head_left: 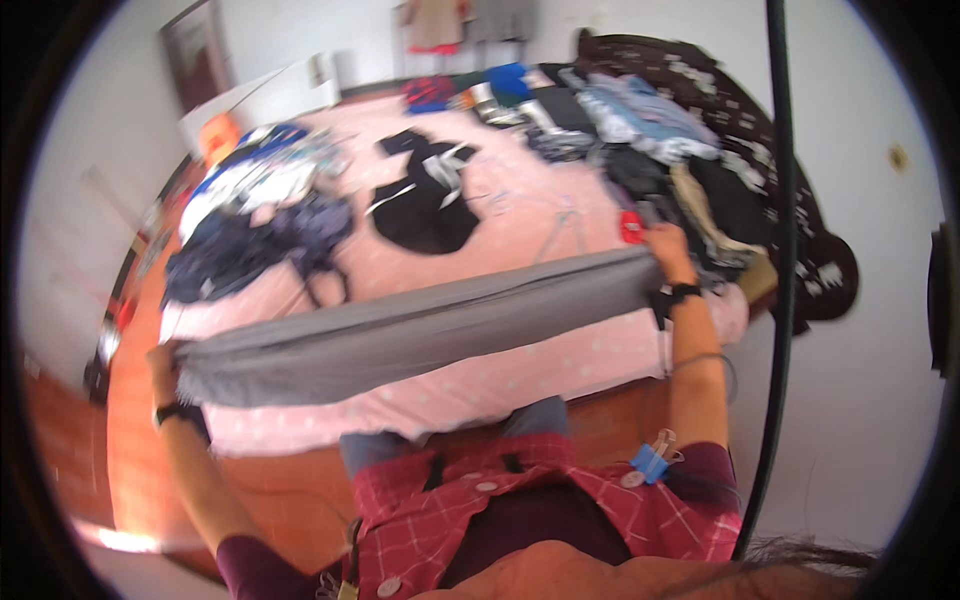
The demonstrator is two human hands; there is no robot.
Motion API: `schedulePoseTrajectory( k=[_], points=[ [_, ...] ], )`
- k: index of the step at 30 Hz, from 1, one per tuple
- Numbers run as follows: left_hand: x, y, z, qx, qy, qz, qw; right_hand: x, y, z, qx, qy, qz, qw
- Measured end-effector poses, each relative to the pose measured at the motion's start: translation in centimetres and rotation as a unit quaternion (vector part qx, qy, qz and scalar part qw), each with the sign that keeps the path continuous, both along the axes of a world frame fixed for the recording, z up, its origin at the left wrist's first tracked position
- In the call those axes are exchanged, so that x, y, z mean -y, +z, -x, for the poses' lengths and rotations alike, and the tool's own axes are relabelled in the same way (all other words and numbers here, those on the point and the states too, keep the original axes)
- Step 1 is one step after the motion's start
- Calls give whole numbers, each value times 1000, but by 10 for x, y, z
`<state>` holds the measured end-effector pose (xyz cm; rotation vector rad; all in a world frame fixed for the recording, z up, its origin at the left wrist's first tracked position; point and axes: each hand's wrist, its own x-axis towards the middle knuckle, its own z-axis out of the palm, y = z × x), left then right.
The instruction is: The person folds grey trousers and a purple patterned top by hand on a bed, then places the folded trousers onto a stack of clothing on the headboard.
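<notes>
Grey cloth (420, 328) outstretched between left hand (162, 364) and right hand (670, 250)

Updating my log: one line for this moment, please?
left hand: gray cloth, one end | right hand: other end | bed: clothes

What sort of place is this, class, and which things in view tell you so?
Probably a bedroom: there is a wide pink-covered bed, with heaped clothes lying on its left side and hanging garments beyond its far end.

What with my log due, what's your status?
Left hand, right hand: gripping grey cloth at opposite ends. Cloth stretched out across pink bedding. Black garment beyond, not touching.
</notes>
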<state>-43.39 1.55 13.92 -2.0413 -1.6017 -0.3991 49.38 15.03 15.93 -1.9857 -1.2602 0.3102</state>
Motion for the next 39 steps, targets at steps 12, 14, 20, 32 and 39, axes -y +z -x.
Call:
schedulePoseTrajectory(
  k=[12,14,20,32,39],
  points=[
    [-53,-16,49,621,145,-101,763,18,17,31,-159,29,-431,888],
    [-34,-72,30,645,211,-8,734,38,-37,23,-124,-2,-393,911],
    [34,-279,-19,179,69,23,981,122,-282,-61,52,43,-173,983],
    [41,-251,-53,940,129,-45,313,109,-269,-9,-213,-46,59,974],
    [48,-271,-40,896,261,-103,344,99,-243,-11,-45,-20,91,995]
  ],
)
